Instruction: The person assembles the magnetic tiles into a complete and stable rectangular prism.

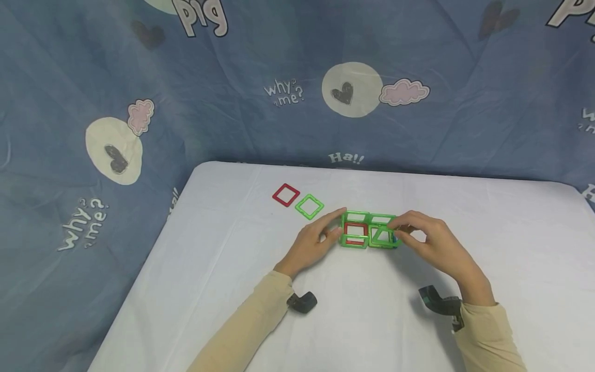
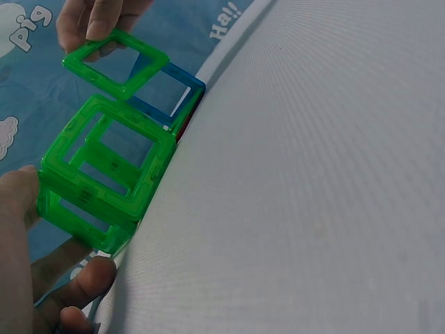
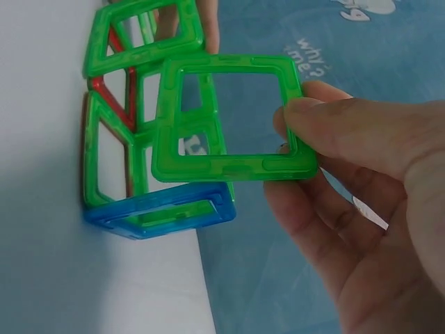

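A two-cell frame of square magnetic tiles (image 1: 369, 230) stands on the table, mostly green, with a red tile (image 3: 115, 97) in it. A blue tile (image 3: 163, 200) forms its right end wall. My right hand (image 1: 437, 245) pinches a green square tile (image 3: 233, 169) at one edge, between thumb and fingers. That tile is tilted above the right cell; whether it touches the frame I cannot tell. At the left end, my left hand (image 1: 310, 245) rests against the frame with its index finger extended along the back corner and its thumb nearer the front.
Behind my left hand lie a loose red square tile (image 1: 280, 201) and a loose green square tile (image 1: 304, 213). The white-covered table (image 1: 353, 310) ends at a printed blue cloth (image 1: 241, 124) at the back and left.
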The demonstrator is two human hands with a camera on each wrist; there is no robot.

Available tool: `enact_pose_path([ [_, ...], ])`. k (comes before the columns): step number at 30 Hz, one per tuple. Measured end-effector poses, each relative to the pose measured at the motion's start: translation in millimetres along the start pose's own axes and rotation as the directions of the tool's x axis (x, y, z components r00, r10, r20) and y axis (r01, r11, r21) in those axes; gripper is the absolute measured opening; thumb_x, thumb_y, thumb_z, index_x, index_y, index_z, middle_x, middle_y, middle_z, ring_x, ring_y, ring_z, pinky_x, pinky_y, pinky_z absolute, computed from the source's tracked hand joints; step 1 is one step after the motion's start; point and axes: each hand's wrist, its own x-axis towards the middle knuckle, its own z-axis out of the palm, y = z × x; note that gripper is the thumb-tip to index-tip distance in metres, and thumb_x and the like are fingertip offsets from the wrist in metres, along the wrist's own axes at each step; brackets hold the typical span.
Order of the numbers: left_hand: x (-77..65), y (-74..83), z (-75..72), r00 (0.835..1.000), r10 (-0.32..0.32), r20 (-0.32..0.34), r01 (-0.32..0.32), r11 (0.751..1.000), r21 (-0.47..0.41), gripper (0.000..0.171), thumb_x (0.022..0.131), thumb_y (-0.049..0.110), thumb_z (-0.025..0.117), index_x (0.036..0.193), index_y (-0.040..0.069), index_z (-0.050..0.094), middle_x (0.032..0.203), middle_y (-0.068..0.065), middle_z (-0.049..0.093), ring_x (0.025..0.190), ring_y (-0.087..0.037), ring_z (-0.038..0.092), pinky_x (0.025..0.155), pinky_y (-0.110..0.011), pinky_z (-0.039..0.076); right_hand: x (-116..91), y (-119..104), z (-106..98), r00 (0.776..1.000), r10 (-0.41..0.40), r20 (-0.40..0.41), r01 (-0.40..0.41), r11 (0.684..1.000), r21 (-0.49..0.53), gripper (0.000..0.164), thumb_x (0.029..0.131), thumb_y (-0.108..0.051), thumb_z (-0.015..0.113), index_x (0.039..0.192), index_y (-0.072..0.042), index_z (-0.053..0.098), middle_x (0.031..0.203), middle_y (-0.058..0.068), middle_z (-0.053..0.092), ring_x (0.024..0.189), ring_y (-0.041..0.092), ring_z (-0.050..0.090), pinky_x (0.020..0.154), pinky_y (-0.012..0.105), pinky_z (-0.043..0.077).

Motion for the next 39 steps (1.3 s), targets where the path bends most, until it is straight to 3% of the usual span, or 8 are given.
enact_pose_path([
  [10, 0.5, -1.7, 0.8, 1.0, 0.001, 0.002, -0.001, 1.0, 0.008, 0.047, 0.096, 0.053, 0.042, 0.141, 0.048, 0.032, 0.104, 0.013, 0.055, 0.072, -0.006, 0.049, 0.063, -0.023, 0.041, 0.5, 1.9, 3.1, 0.999, -0.036, -0.002, 0.036, 0.999, 0.008, 0.034, 0.078, 0.004, 0.072, 0.1, -0.021, 0.067, 0.093, -0.01, 0.066, 0.084, 0.0, 0.057, 0.076, 0.01, 0.042],
  [21, 0.2, -0.1, 0.2, 1.0, -0.003, 0.002, 0.003, 1.0, 0.007, 0.047, 0.096, 0.052, 0.043, 0.141, 0.048, 0.033, 0.112, 0.014, 0.055, 0.073, -0.006, 0.049, 0.064, -0.024, 0.041, 2.4, 3.2, 7.4, 0.999, -0.026, 0.04, 0.028, 0.999, -0.038, 0.032, 0.077, 0.003, 0.072, 0.1, -0.018, 0.067, 0.093, -0.005, 0.068, 0.083, 0.001, 0.057, 0.078, 0.029, 0.046],
  [33, 0.2, -0.8, 0.0, 1.0, 0.002, 0.001, -0.002, 1.0, 0.005, 0.047, 0.095, 0.053, 0.043, 0.141, 0.049, 0.032, 0.106, 0.014, 0.055, 0.072, -0.006, 0.048, 0.063, -0.023, 0.041, 1.9, 6.4, 11.9, 0.998, 0.006, 0.07, -0.002, 0.998, -0.06, 0.031, 0.078, 0.0, 0.072, 0.1, -0.021, 0.067, 0.099, -0.012, 0.067, 0.09, 0.001, 0.06, 0.085, 0.027, 0.044],
  [39, -0.6, -1.1, -0.6, 1.0, -0.001, 0.004, 0.001, 1.0, 0.001, 0.047, 0.095, 0.054, 0.042, 0.14, 0.05, 0.031, 0.116, 0.016, 0.054, 0.074, -0.007, 0.049, 0.064, -0.024, 0.041, 2.2, 6.6, 14.1, 0.997, 0.007, 0.083, -0.002, 0.998, -0.059, 0.031, 0.078, 0.001, 0.072, 0.1, -0.02, 0.068, 0.099, -0.011, 0.068, 0.093, 0.004, 0.061, 0.084, 0.03, 0.047],
])
